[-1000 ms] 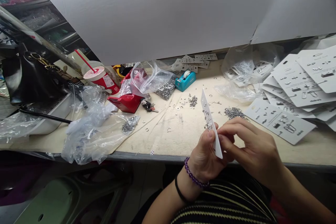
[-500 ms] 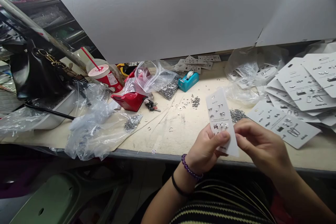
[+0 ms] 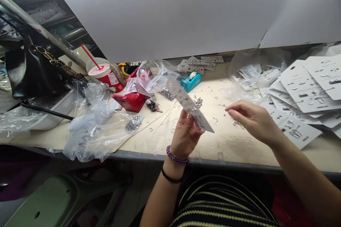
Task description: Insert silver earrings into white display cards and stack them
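Cream workbench [image 3: 234,145] littered with plastic bags [image 3: 90,127] and display cards [image 3: 303,88].

The left hand [image 3: 185,134] stood upright above the near part of the desk, just left of centre, its palm turned toward the body and its fingers [image 3: 183,120] curled closed in a grip. The left wrist [image 3: 172,167] bent slightly, and the left forearm [image 3: 157,198] rose steeply from below, crossing the near edge of the desk [image 3: 213,163]. The right hand [image 3: 253,118] reached in from the right, well apart from the left hand and hovering above the desk, palm down. Its fingers [image 3: 234,110] were extended loosely together, pointing left, and gripped nothing. The right forearm [image 3: 306,172] sloped up from the lower right corner across the desk's near edge.
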A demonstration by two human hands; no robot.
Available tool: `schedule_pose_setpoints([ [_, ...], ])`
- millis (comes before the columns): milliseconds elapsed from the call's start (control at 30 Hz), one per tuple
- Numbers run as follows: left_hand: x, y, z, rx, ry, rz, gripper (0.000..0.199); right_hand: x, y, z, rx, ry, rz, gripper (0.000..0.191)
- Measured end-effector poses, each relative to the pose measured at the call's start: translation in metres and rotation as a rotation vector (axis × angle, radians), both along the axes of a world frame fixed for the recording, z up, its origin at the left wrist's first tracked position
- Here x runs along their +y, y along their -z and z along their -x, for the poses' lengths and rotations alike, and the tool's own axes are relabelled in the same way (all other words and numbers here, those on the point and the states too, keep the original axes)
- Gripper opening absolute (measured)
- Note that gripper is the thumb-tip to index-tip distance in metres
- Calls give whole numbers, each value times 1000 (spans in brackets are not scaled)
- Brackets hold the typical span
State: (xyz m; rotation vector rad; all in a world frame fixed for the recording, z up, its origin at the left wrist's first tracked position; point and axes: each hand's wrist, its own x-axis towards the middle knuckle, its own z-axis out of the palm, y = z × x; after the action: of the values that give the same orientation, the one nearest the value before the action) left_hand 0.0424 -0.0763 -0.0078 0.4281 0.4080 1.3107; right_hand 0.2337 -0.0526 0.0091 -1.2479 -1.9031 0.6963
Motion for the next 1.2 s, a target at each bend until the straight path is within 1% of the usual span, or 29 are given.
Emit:
schedule_pose_setpoints([
  [100, 1, -4, 7, -186, -3, 40, 31, 14, 6, -5, -308, -9, -24, 22],
  [167, 1, -5, 8, -253, 9, 74, 29, 19, 11, -7, -393, 2, -44, 23],
  [267, -2, -4, 7, -328, 54, 88, 15, 23, 18, -5, -483, 23, -62, 22],
  [400, -6, -2, 3, -408, 139, 70, 14, 27, 32, 0, -704, -63, -47, 21],
  [533, -7, -3, 1, -374, 157, 121, 15, 30, 38, 6, -757, -120, -57, 23],
  [667, -7, -1, -4, -404, 194, 177, 19, 33, 36, 7, -764, -164, -70, 20],
  [767, -8, 3, -8, -480, 266, 227, 22, 34, 30, 5, -726, -158, -61, 17],
  [800, -9, 5, -10, -500, 303, 243, 22, 32, 27, 5, -687, -148, -54, 15],
  [833, -10, 6, -11, -515, 345, 256, 21, 28, 23, 6, -595, -133, -40, 14],
  [867, -11, 7, -13, -522, 387, 264, 21, 22, 18, 7, -459, -114, -26, 13],
  [933, -13, 9, -16, -517, 451, 265, 19, 3, 7, 14, -22, -66, 7, 14],
  [967, -14, 10, -17, -506, 464, 260, 18, -7, 1, 20, 162, -49, 0, 11],
  [1000, -16, 11, -19, -492, 467, 250, 17, -18, -3, 26, 271, -48, -12, 8],
  [1033, -17, 12, -20, -478, 467, 236, 16, -28, -7, 32, 336, -58, -28, 5],
  [1100, -19, 13, -23, -459, 466, 203, 15, -42, -11, 43, 372, -67, -69, 7],
  [1200, -21, 14, -24, -441, 442, 154, 13, -50, -11, 51, 353, -55, -133, 13],
])
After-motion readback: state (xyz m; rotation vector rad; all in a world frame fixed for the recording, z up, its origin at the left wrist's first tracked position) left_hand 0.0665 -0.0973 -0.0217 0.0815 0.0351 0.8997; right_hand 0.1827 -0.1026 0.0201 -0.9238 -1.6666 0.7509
